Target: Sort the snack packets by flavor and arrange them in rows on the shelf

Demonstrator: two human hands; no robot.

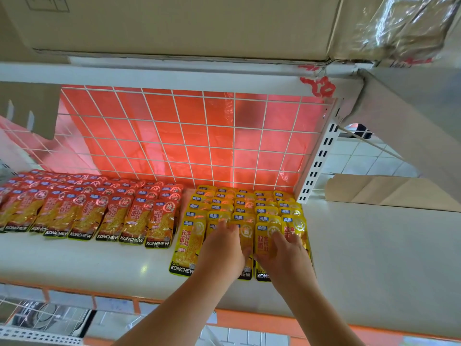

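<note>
Red snack packets (109,211) lie in overlapping rows on the left part of the white shelf (99,260). Yellow snack packets (247,203) lie in several rows on the right, up against the wire grid. My left hand (220,250) rests flat on the front packets of the second and third yellow rows, fingers spread. My right hand (284,253) presses flat on the front packets of the two rightmost yellow rows. Neither hand lifts a packet; both cover the lower halves of the front packets.
A white wire grid (189,136) with red plastic behind it forms the back wall. A perforated upright post (316,166) bounds the yellow rows on the right. Cardboard boxes (174,23) sit on the shelf above. The orange shelf edge (249,318) runs along the front.
</note>
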